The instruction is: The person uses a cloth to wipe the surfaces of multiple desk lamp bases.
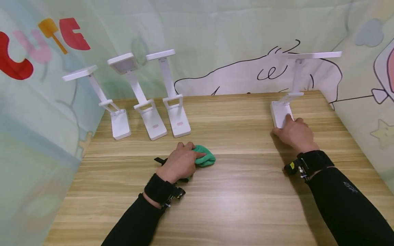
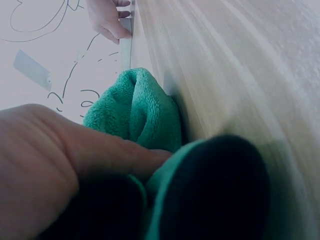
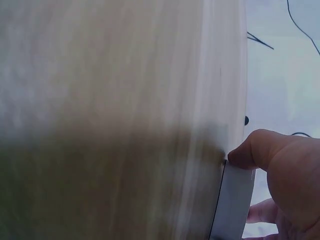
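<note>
My left hand (image 1: 180, 163) grips a bunched green cloth (image 1: 204, 156) low over the wooden table. In the left wrist view the green cloth (image 2: 132, 107) shows a fluffy weave, with a dark part near the fingers. On the right side stands a white desk lamp (image 1: 281, 114), its arm raised and its head level. My right hand (image 1: 297, 135) holds the front end of that lamp's base. The right wrist view has the thumb (image 3: 245, 150) against the end of the base (image 3: 232, 200), with other fingers on the far side.
Three more white desk lamps stand at the back left: a left one (image 1: 120, 124), a middle one (image 1: 154, 124) and a right one (image 1: 178, 121). Behind the table (image 1: 234, 201) hangs a printed cloth backdrop (image 1: 215, 37), which also runs along both sides.
</note>
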Tool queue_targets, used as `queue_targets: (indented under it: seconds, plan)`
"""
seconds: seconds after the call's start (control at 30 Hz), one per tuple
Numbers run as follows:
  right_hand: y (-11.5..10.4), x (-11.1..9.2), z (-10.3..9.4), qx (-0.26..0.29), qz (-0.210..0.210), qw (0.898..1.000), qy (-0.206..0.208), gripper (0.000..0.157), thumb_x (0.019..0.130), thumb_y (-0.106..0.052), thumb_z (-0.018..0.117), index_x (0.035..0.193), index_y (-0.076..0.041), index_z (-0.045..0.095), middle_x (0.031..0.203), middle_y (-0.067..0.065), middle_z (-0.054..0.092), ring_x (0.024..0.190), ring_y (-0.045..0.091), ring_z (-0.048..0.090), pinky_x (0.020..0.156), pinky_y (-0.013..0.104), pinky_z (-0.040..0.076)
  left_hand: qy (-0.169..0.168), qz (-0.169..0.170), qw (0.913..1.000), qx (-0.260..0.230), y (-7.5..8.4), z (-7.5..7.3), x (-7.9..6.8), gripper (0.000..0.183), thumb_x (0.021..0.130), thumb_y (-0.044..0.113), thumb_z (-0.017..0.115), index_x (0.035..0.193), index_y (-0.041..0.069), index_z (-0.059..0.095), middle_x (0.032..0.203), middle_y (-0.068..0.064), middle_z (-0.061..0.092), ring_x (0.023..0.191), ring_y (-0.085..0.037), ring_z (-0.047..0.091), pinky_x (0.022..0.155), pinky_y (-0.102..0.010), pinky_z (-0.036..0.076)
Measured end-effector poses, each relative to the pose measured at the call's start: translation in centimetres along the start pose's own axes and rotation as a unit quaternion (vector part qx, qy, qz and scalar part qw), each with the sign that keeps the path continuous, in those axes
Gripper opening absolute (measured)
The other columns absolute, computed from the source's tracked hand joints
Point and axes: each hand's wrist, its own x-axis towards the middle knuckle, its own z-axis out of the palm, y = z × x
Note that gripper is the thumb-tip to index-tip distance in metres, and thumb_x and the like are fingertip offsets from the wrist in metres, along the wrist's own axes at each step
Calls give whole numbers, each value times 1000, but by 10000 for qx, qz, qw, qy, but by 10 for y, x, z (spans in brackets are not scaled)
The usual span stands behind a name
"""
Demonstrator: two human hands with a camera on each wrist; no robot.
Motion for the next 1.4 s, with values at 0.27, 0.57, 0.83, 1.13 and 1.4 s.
queue_targets:
  seconds: [0.27,0.57,0.83,1.13,1.4]
  plan:
    - [4,0,-2,39,213,9997,-120,93,89,-51,54,145,12,17,104,40,37,85,51,45,57,55,43,-2,-39,10000,-33,0,1,0,52,86,4,56,133,28,60,133,-15,53,106,-35,47,80,-38,46]
    - [4,-1,-1,98,183,9998,-55,90,90,-48,53,145,13,18,104,42,36,86,53,43,63,58,42,-23,-29,10000,-67,0,0,0,52,87,4,55,133,28,59,133,-14,53,106,-34,47,81,-38,46]
    - [4,-10,-1,60,-118,9999,90,72,92,-37,50,131,19,32,95,43,42,85,52,43,66,58,40,120,-140,9993,-326,-2,2,0,56,84,3,53,133,28,59,136,-12,53,117,-33,47,96,-42,41]
    - [-7,-30,-7,-32,-36,9992,403,47,90,-31,53,103,15,52,85,35,50,74,46,49,49,50,40,668,-660,9765,-1937,-8,0,6,41,91,15,61,132,16,60,135,-10,56,118,-27,53,101,-45,43]
    - [-32,-44,-9,66,-256,9975,660,41,88,-30,54,106,7,57,96,34,53,81,50,51,50,57,42,929,-1595,8735,-4504,-11,-1,19,34,94,24,62,127,21,62,116,-2,64,100,-19,58,87,-42,49]
